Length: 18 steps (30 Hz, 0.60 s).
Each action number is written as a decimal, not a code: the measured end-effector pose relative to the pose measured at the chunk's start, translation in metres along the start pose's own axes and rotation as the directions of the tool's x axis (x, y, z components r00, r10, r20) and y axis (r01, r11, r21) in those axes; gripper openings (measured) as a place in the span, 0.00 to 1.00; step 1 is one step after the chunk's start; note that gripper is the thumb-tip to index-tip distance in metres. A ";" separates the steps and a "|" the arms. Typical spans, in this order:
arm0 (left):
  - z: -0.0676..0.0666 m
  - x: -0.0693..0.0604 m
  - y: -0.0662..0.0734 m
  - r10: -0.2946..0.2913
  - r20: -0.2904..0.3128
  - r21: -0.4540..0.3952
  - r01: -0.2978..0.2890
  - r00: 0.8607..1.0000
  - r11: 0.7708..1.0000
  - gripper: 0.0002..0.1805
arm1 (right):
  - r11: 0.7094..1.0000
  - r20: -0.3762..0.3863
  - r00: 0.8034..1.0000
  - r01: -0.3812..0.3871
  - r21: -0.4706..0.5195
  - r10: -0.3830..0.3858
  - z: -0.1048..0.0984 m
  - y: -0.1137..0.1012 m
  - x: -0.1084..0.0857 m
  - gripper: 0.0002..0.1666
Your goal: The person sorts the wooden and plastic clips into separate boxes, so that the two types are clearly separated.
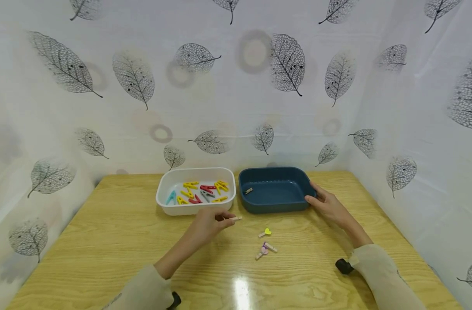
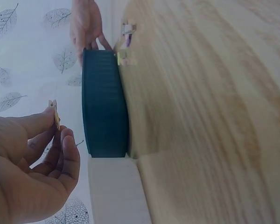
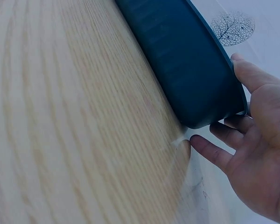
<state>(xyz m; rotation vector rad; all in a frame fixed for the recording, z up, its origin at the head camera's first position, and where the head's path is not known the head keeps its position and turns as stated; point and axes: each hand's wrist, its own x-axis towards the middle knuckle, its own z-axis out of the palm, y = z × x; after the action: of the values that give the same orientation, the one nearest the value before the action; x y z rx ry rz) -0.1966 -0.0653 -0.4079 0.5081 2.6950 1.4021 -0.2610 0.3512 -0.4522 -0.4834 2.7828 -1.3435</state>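
Note:
In the head view my left hand point(image 1: 209, 227) pinches a small wooden clothespin point(image 1: 237, 218) between thumb and fingers, over the table just in front of the white tray's right corner. The left wrist view shows this clothespin point(image 2: 56, 115) at the fingertips. My right hand point(image 1: 330, 208) holds the right end of a dark blue dish point(image 1: 278, 207), its thumb on the rim and its fingers against the end wall. Inside the dish, at the left, lies one small clothespin point(image 1: 248, 190).
Left of the dish stands a white tray point(image 1: 181, 210) with several yellow, red, blue and grey plastic clips. On the table point(image 1: 123, 241) lie a clothespin with a yellow heart point(image 1: 268, 231) and, nearer me, clothespins with purple and pink decorations point(image 1: 264, 250). A leaf-patterned curtain point(image 1: 228, 107) surrounds the table.

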 end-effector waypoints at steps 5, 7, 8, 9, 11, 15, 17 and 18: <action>-0.001 0.007 0.008 0.025 -0.019 -0.005 -0.025 1.000 1.000 0.06 | 1.000 -0.002 1.000 -0.004 -0.005 0.004 -0.001 -0.001 0.000 0.44; -0.001 0.009 0.012 0.035 -0.026 0.007 -0.035 0.999 0.999 0.05 | 1.000 -0.006 1.000 -0.005 -0.005 0.005 -0.001 -0.001 0.000 0.44; -0.001 0.010 0.013 0.037 -0.028 0.013 -0.037 0.999 0.999 0.05 | 1.000 -0.007 1.000 -0.006 -0.005 0.006 -0.001 -0.001 0.000 0.44; -0.001 0.011 0.015 0.041 -0.029 0.020 -0.040 0.999 0.999 0.05 | 1.000 -0.008 1.000 -0.005 -0.004 0.005 -0.001 -0.001 0.000 0.44; 0.000 0.013 0.016 0.046 -0.029 0.031 -0.046 0.998 0.998 0.05 | 1.000 -0.007 1.000 -0.005 -0.001 0.005 -0.001 -0.002 0.000 0.44; 0.003 0.017 0.018 0.059 -0.027 0.052 -0.057 0.998 0.997 0.06 | 1.000 -0.005 1.000 -0.004 0.003 0.004 0.000 -0.002 0.000 0.44; 0.004 0.019 0.020 0.061 -0.029 0.053 -0.059 0.998 0.997 0.07 | 1.000 -0.008 1.000 -0.004 0.000 0.004 0.000 -0.002 0.000 0.44; 0.004 0.020 0.021 0.060 -0.031 0.052 -0.058 0.998 0.997 0.07 | 1.000 -0.009 1.000 -0.002 -0.005 0.002 0.000 -0.001 0.000 0.44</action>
<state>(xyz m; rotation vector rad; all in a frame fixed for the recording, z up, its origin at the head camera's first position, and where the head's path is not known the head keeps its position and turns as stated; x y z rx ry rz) -0.2091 -0.0444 -0.3916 0.5779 2.7700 1.3703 -0.2604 0.3505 -0.4510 -0.4760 2.7939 -1.3414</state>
